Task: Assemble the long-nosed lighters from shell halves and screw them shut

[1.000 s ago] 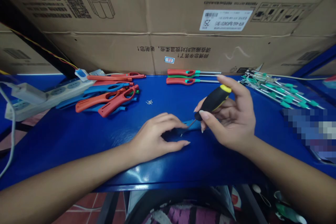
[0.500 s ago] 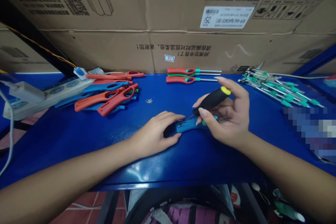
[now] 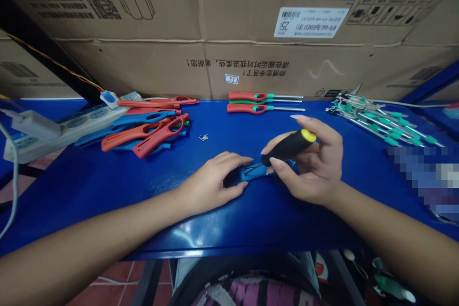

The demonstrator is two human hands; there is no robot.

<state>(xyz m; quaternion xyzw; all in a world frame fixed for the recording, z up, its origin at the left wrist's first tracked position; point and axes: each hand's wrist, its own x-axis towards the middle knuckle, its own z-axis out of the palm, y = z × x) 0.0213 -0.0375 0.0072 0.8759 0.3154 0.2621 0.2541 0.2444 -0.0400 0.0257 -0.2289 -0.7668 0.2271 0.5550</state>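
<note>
A blue lighter handle [image 3: 258,173] lies on the table, held at its near-left end between the thumb and fingers of my left hand [image 3: 211,184]. My right hand [image 3: 322,165] grips a screwdriver [image 3: 289,147] with a black handle and yellow end cap. The screwdriver slants down to the left, its thin shaft over the blue handle and its tip at the left end. Whether the tip sits in a screw is too small to make out. My right fingers and the screwdriver partly cover the handle's right end.
Small screws or pins [image 3: 203,137] lie beyond my left hand. Red and blue lighter shells [image 3: 152,139] are piled beside a power strip [image 3: 81,124] at left. Long-necked lighters [image 3: 247,108] rest at the back. Metal tubes with green parts [image 3: 385,126] lie right. Cardboard [image 3: 236,52] stands behind.
My right hand and the screwdriver's handle have dropped slightly, so the screwdriver lies flatter. Its tip stays near the blue handle's left end. My left hand has not moved.
</note>
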